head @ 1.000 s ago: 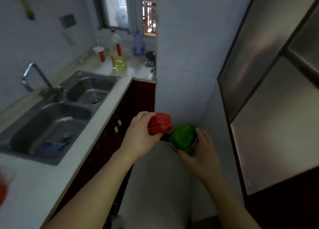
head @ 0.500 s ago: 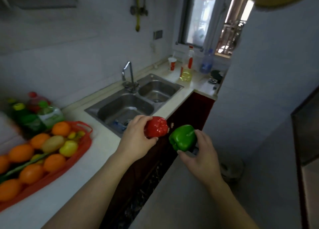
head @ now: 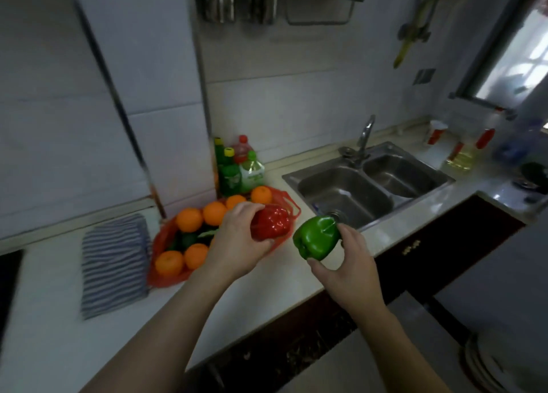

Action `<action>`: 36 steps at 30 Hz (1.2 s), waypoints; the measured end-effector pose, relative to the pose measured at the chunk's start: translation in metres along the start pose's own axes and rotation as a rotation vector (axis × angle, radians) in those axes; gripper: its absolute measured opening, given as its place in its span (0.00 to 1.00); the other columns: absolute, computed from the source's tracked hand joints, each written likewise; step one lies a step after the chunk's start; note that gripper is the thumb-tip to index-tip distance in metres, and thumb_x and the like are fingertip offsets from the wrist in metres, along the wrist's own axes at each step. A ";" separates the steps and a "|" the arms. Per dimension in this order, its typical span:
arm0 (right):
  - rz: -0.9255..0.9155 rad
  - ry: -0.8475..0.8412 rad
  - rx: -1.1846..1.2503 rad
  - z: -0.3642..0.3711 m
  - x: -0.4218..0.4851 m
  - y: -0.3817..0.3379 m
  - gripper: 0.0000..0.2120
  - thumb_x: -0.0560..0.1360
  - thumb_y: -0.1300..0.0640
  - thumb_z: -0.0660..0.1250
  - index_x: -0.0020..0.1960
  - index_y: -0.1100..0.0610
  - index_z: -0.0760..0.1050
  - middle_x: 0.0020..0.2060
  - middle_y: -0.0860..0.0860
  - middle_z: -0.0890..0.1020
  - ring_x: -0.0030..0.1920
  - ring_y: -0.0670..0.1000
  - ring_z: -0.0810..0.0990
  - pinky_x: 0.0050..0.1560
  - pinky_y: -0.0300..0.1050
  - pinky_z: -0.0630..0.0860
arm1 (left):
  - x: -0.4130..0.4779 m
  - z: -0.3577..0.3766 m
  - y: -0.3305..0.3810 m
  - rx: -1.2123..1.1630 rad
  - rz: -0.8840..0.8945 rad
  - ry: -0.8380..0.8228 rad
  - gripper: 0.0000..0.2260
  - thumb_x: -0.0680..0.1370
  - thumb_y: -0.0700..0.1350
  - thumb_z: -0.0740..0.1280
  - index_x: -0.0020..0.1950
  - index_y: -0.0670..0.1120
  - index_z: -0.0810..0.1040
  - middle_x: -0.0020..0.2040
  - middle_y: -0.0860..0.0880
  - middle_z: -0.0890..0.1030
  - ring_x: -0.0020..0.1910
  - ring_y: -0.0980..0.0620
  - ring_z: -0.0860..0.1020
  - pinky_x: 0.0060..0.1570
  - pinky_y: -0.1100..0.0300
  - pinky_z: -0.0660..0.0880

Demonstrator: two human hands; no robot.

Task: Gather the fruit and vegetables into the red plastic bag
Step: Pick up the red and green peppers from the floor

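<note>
My left hand point(head: 237, 241) grips a red bell pepper point(head: 272, 222) just above the right end of the red plastic bag point(head: 161, 278). The bag lies open on the white counter and holds several oranges point(head: 189, 219) and some dark green vegetables point(head: 185, 241). My right hand point(head: 347, 269) holds a green bell pepper point(head: 317, 241) from below, over the counter's front part, between the bag and the sink. The two peppers are a little apart.
A double steel sink point(head: 367, 185) with a tap point(head: 363, 139) sits right of the bag. Green and red bottles point(head: 238, 170) stand behind the bag by the wall. A striped cloth point(head: 114, 262) lies left of it. Oil bottle point(head: 462, 155) and cup point(head: 436, 131) stand at far right.
The view has swung left from the wall and fridge side to the counter. Both hands with their peppers now hover by the red bag, the red pepper over its edge.
</note>
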State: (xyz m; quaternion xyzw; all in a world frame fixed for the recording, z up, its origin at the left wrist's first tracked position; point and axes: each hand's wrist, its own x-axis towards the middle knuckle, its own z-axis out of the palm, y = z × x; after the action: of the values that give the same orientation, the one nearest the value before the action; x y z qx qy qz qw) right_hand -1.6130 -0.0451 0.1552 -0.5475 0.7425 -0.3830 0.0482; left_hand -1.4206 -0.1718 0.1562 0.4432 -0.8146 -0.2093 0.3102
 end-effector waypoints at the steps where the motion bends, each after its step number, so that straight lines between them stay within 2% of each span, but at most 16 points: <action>1: -0.017 -0.023 -0.003 0.013 0.003 -0.011 0.38 0.65 0.45 0.76 0.69 0.54 0.67 0.65 0.46 0.70 0.66 0.45 0.68 0.63 0.36 0.64 | -0.003 -0.012 -0.014 0.005 -0.025 0.016 0.30 0.65 0.53 0.75 0.66 0.53 0.71 0.63 0.54 0.72 0.61 0.54 0.71 0.62 0.53 0.72; 5: -0.091 -0.092 0.000 0.054 0.017 -0.047 0.38 0.64 0.45 0.77 0.69 0.55 0.68 0.65 0.48 0.71 0.66 0.47 0.69 0.63 0.38 0.65 | -0.012 -0.052 -0.054 0.020 -0.093 0.103 0.29 0.64 0.52 0.73 0.65 0.49 0.74 0.60 0.52 0.74 0.59 0.52 0.73 0.61 0.57 0.71; 8: -0.116 -0.136 0.008 0.077 0.029 -0.065 0.39 0.64 0.46 0.77 0.70 0.56 0.67 0.66 0.49 0.71 0.67 0.49 0.68 0.64 0.40 0.66 | -0.017 -0.068 -0.077 0.045 -0.158 0.137 0.29 0.64 0.50 0.74 0.65 0.49 0.74 0.60 0.52 0.74 0.59 0.51 0.73 0.62 0.56 0.70; 12: -0.156 -0.195 0.002 0.106 0.047 -0.075 0.39 0.64 0.46 0.77 0.70 0.55 0.66 0.66 0.49 0.70 0.67 0.49 0.68 0.62 0.40 0.65 | -0.016 -0.075 -0.103 0.066 -0.223 0.149 0.30 0.64 0.52 0.73 0.65 0.49 0.74 0.60 0.51 0.74 0.59 0.50 0.73 0.62 0.52 0.71; 16: -0.164 -0.264 0.031 0.134 0.071 -0.072 0.40 0.65 0.45 0.76 0.71 0.54 0.64 0.67 0.48 0.69 0.67 0.48 0.67 0.63 0.42 0.67 | -0.005 -0.070 -0.124 0.101 -0.275 0.147 0.30 0.65 0.49 0.75 0.66 0.49 0.73 0.61 0.51 0.74 0.60 0.50 0.72 0.62 0.54 0.70; 19: -0.170 -0.311 0.034 0.154 0.094 -0.063 0.39 0.65 0.46 0.75 0.71 0.54 0.64 0.67 0.48 0.68 0.66 0.48 0.67 0.62 0.42 0.67 | 0.006 -0.062 -0.137 0.156 -0.312 0.106 0.30 0.64 0.50 0.74 0.66 0.51 0.73 0.60 0.52 0.73 0.60 0.49 0.72 0.61 0.54 0.71; 24: -0.144 -0.410 0.015 0.186 0.134 -0.053 0.42 0.65 0.41 0.72 0.73 0.53 0.62 0.68 0.49 0.67 0.67 0.51 0.67 0.65 0.48 0.70 | 0.029 -0.042 -0.156 0.233 -0.370 0.039 0.29 0.64 0.51 0.74 0.64 0.51 0.74 0.62 0.50 0.74 0.61 0.47 0.72 0.63 0.53 0.69; 31: -0.165 -0.510 0.037 0.219 0.158 -0.034 0.41 0.67 0.44 0.73 0.74 0.55 0.61 0.68 0.50 0.67 0.68 0.49 0.64 0.62 0.34 0.58 | 0.044 -0.012 -0.177 0.251 -0.476 -0.061 0.31 0.66 0.53 0.73 0.68 0.53 0.71 0.62 0.53 0.72 0.62 0.50 0.71 0.63 0.56 0.69; 36: -0.121 -0.610 0.025 0.242 0.160 -0.027 0.42 0.67 0.44 0.73 0.74 0.57 0.59 0.70 0.51 0.66 0.70 0.51 0.63 0.67 0.39 0.58 | 0.044 -0.002 -0.189 0.273 -0.546 -0.115 0.32 0.68 0.54 0.73 0.71 0.53 0.69 0.65 0.53 0.70 0.64 0.49 0.69 0.63 0.59 0.66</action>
State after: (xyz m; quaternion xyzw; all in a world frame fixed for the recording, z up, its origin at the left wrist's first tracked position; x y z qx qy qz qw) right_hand -1.5364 -0.3086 0.0573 -0.6798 0.6550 -0.2125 0.2525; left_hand -1.3250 -0.3077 0.0554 0.6707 -0.7022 -0.1982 0.1333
